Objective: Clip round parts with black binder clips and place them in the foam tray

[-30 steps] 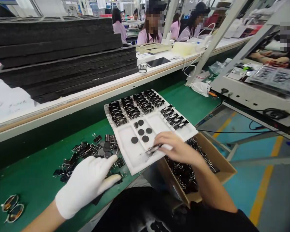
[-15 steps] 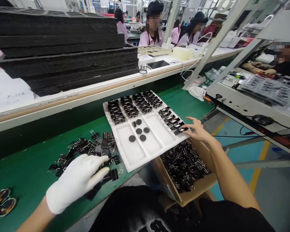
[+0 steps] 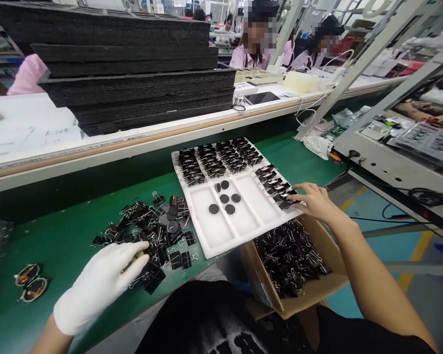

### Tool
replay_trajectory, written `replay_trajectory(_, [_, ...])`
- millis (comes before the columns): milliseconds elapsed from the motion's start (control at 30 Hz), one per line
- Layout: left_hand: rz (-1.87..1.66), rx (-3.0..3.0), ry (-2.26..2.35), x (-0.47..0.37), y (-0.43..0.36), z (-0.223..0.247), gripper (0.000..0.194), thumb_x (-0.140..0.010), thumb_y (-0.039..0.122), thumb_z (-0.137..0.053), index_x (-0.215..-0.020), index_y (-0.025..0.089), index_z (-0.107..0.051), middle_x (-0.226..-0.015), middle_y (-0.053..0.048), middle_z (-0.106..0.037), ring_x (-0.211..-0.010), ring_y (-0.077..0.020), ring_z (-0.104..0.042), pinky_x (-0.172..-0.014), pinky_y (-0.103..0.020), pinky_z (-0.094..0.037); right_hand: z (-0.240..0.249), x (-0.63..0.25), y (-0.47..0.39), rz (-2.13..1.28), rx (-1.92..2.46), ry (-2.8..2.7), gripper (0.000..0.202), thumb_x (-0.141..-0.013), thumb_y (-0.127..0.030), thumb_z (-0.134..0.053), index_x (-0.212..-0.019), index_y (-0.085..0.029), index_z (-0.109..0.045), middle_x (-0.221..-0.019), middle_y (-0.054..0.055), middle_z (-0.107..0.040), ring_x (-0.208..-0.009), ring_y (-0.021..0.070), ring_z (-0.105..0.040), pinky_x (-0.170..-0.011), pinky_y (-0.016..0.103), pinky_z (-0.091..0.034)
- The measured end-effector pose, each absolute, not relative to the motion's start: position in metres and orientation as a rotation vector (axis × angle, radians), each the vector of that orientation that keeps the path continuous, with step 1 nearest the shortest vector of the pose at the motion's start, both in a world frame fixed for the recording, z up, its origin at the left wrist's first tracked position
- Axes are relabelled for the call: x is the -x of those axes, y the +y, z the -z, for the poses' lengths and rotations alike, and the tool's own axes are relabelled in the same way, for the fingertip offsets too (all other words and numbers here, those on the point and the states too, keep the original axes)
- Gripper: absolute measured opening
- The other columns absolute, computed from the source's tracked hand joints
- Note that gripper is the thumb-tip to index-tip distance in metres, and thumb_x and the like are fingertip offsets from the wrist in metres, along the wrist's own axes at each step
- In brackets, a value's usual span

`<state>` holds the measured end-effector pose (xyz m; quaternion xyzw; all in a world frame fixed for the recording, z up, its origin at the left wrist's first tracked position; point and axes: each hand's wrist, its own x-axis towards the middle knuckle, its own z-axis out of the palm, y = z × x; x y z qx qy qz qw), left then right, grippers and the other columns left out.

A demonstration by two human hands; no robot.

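My left hand [image 3: 105,278], in a white glove, hovers at the near side of a loose pile of black binder clips [image 3: 133,216] on the green table. Its thumb and fingers are apart, with nothing visible between them. Round dark discs [image 3: 173,226] lie among those clips. At the near right end of a white foam tray [image 3: 210,248], my bare right hand [image 3: 319,204] has its fingertips closed on a binder clip [image 3: 282,200] in a row of clips. More binder clips fill the tray's far compartments. Several dark discs [image 3: 229,209] rest in its near compartments.
Below the tray, a cardboard box [image 3: 280,307] holds many binder clips. Sunglasses [image 3: 31,282] lie at the left. Black foam sheets [image 3: 143,98] are stacked on the raised shelf. Equipment [image 3: 384,157] stands at the right; co-workers in pink sit beyond.
The view has swung left, so things appear farther right. My left hand has drawn back from the clips toward the near left. My right hand's fingers have come closer together at the tray's end.
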<state>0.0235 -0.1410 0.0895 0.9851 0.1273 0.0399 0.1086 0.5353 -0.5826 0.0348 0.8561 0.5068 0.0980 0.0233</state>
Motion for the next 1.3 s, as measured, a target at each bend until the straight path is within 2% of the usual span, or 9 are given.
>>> replay_trajectory(367, [-0.124, -2.839, 0.428, -0.013, -0.144, -0.083, 0.051, -0.102, 0.058, -0.042, -0.121, 0.025, -0.076, -0.116, -0.004, -0.081, -0.095, -0.0244, -0.077, -0.083, -0.036, -0.058, -0.055, -0.506, -0.571, -0.403, -2.281, 1.596, 0.028, -0.098, -0.016, -0.050, -0.102, -0.024, -0.076, -0.114, 0.015, -0.069, -0.109, 0.0323, -0.058, -0.091, 0.049, -0.038])
replay_trajectory(533, [-0.149, -2.833, 0.397, -0.012, -0.144, -0.075, 0.050, -0.102, 0.058, -0.043, -0.123, 0.025, -0.075, -0.116, -0.004, -0.080, -0.095, -0.0250, -0.076, -0.084, -0.036, -0.058, -0.067, -0.501, -0.564, -0.398, -2.210, 1.559, 0.039, -0.089, 0.004, -0.045, -0.093, -0.021, -0.074, -0.101, 0.013, -0.070, -0.100, 0.0279, -0.058, -0.094, 0.047, -0.035])
replay_trajectory(733, [-0.188, -2.819, 0.365, -0.016, -0.145, -0.074, 0.048, -0.103, 0.056, -0.045, -0.122, 0.024, -0.074, -0.115, -0.004, -0.080, -0.096, -0.0256, -0.076, -0.085, -0.038, -0.057, -0.062, -0.508, -0.562, -0.303, -2.259, 1.636, 0.036, -0.100, -0.011, -0.042, -0.095, -0.023, -0.076, -0.102, 0.012, -0.070, -0.095, 0.0268, -0.056, -0.085, 0.044, -0.035])
replay_trajectory(933, [-0.208, -2.820, 0.409, -0.021, -0.147, -0.075, 0.042, -0.105, 0.049, -0.045, -0.122, 0.023, -0.073, -0.115, -0.005, -0.080, -0.097, -0.0234, -0.075, -0.088, -0.037, -0.057, -0.054, -0.499, -0.569, -0.474, -2.359, 1.543, 0.029, -0.094, -0.017, -0.052, -0.091, -0.028, -0.078, -0.114, 0.020, -0.065, -0.102, 0.0351, -0.056, -0.079, 0.048, -0.038])
replay_trajectory(1033, [-0.397, -2.842, 0.614, -0.017, -0.142, -0.070, 0.039, -0.103, 0.043, -0.048, -0.129, 0.020, -0.067, -0.125, -0.011, -0.075, -0.113, -0.0270, -0.071, -0.099, -0.041, -0.054, -0.057, -0.484, -0.563, -0.574, -2.415, 1.464, 0.029, -0.086, -0.014, -0.054, -0.099, -0.029, -0.075, -0.108, 0.023, -0.066, -0.092, 0.0387, -0.060, -0.069, 0.049, -0.039])
replay_trajectory(1067, [-0.491, -2.851, 0.709, -0.013, -0.140, -0.066, 0.041, -0.101, 0.041, -0.051, -0.132, 0.018, -0.065, -0.130, -0.014, -0.072, -0.120, -0.0295, -0.068, -0.104, -0.044, -0.051, -0.057, -0.476, -0.554, -0.661, -2.456, 1.411, 0.026, -0.086, -0.021, -0.055, -0.102, -0.030, -0.073, -0.102, 0.023, -0.067, -0.083, 0.0392, -0.060, -0.064, 0.050, -0.038])
replay_trajectory(1133, [-0.627, -2.874, 0.874, -0.001, -0.142, -0.054, 0.048, -0.095, 0.041, -0.057, -0.136, 0.016, -0.061, -0.139, -0.019, -0.065, -0.133, -0.0346, -0.060, -0.111, -0.051, -0.046, -0.057, -0.454, -0.525, -0.730, -2.498, 1.482, 0.027, -0.095, -0.038, -0.050, -0.113, -0.030, -0.068, -0.101, 0.022, -0.069, -0.079, 0.0405, -0.062, -0.061, 0.052, -0.039])
replay_trajectory(1200, [-0.673, -2.905, 0.930, 0.013, -0.153, -0.040, 0.061, -0.088, 0.047, -0.064, -0.139, 0.015, -0.059, -0.143, -0.021, -0.060, -0.139, -0.0386, -0.053, -0.112, -0.054, -0.042, -0.054, -0.425, -0.483, -0.671, -2.458, 1.793, 0.033, -0.102, -0.042, -0.042, -0.123, -0.029, -0.064, -0.109, 0.017, -0.072, -0.084, 0.0360, -0.067, -0.067, 0.050, -0.046])
replay_trajectory(1300, [-0.692, -2.977, 0.792, 0.027, -0.189, -0.016, 0.083, -0.076, 0.076, -0.067, -0.136, 0.019, -0.064, -0.139, -0.021, -0.060, -0.138, -0.0427, -0.050, -0.110, -0.055, -0.038, -0.042, -0.381, -0.417, -0.562, -2.224, 2.264, 0.034, -0.108, -0.036, -0.038, -0.125, -0.022, -0.063, -0.114, 0.013, -0.073, -0.098, 0.0299, -0.070, -0.079, 0.044, -0.049])
